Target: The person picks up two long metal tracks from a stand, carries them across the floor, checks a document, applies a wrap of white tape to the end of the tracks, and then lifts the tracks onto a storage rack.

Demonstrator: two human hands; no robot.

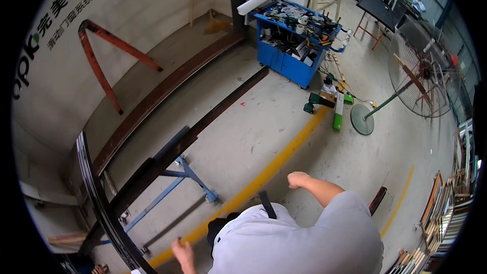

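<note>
My left hand (183,254) hangs low beside my body with its fingers loosely apart and nothing visible in them. It is nearest to the dark metal profile (104,200) at the lower left, but does not touch it. My right hand (299,179) is held out over the floor in front of me, fingers curled closed, with no object showing in it. To the left, a long dark beam (152,168) rests over a blue metal stand (186,173). Below my hands, a yellow line (274,165) runs along the grey floor.
A blue tool cart (286,61) loaded with tools stands ahead. Near it lie a green cordless drill (317,100) and a white-and-green box (338,114). A pedestal fan (362,119) stands at right, racks of strips (441,213) beyond. A red trestle (96,66) leans at left.
</note>
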